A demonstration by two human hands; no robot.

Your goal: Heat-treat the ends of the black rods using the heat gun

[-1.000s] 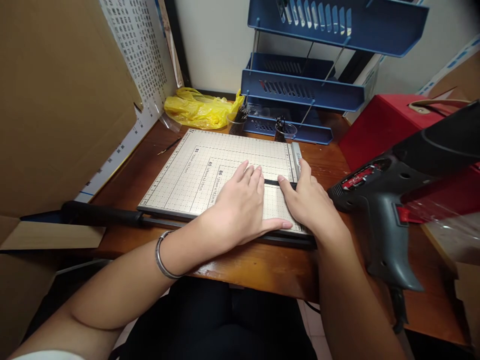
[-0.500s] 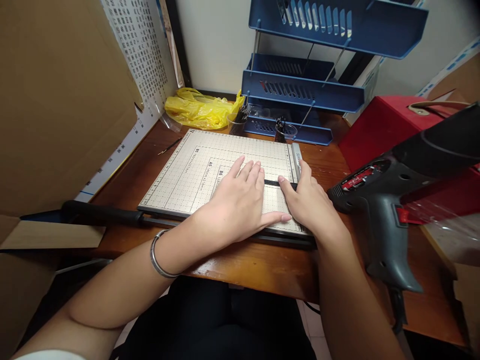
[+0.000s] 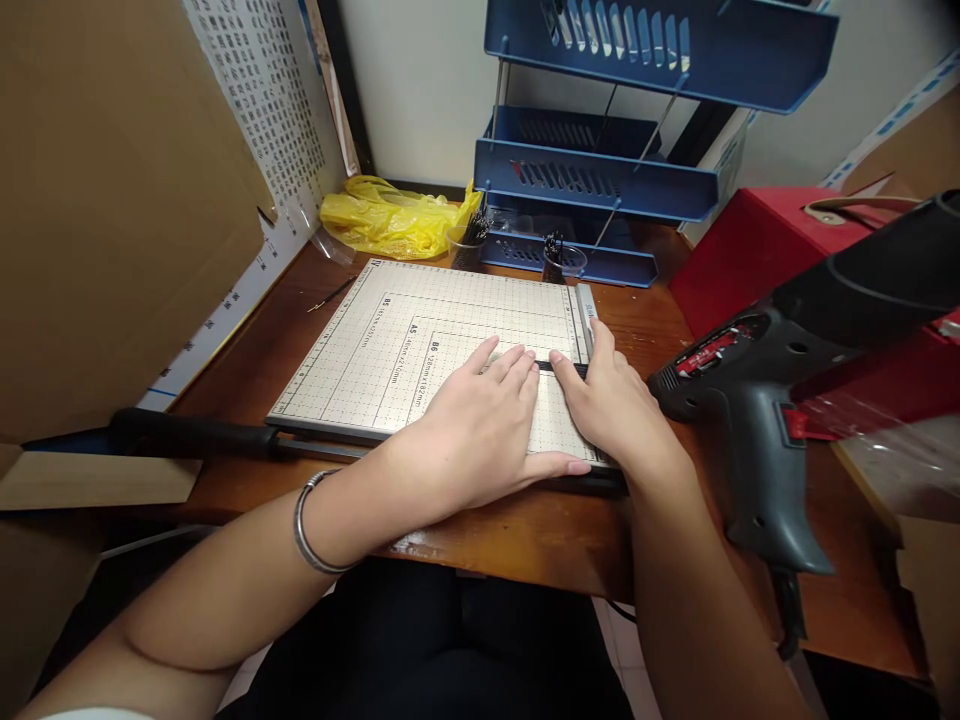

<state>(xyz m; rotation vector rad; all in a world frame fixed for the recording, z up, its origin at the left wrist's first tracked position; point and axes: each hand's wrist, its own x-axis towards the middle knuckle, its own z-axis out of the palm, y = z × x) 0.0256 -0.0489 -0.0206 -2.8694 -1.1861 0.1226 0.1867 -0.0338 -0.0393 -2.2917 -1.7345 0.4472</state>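
Note:
A guillotine paper cutter (image 3: pixel 345 370) with a cream gridded board lies on the wooden table in front of me. Across its right part runs a short bundle of thin black strands (image 3: pixel 553 366). My left hand (image 3: pixel 480 425) is laid flat on the board, fingers stretched and tips at the bundle's left end, thumb pointing right. At the board's right edge my right hand (image 3: pixel 622 400) is closed about the bundle's right end, thumb on the near left side; its other fingers are partly hidden. The cutter's black handle (image 3: pixel 195 435) points out to the left, low along the front edge.
A grey heat gun (image 3: pixel 772 420) stands close to my right forearm, before a red box (image 3: pixel 757 240). Behind the cutter are two plastic cups of black strands (image 3: pixel 553 260), a yellow bag (image 3: pixel 390 220) and a blue tiered tray (image 3: pixel 592 175). Cardboard (image 3: pixel 127 200) rises at left.
My left hand has slid slightly toward the right and nearer to me, its fingertips now nearer my right thumb, so less of the black bundle shows. The view has shifted slightly.

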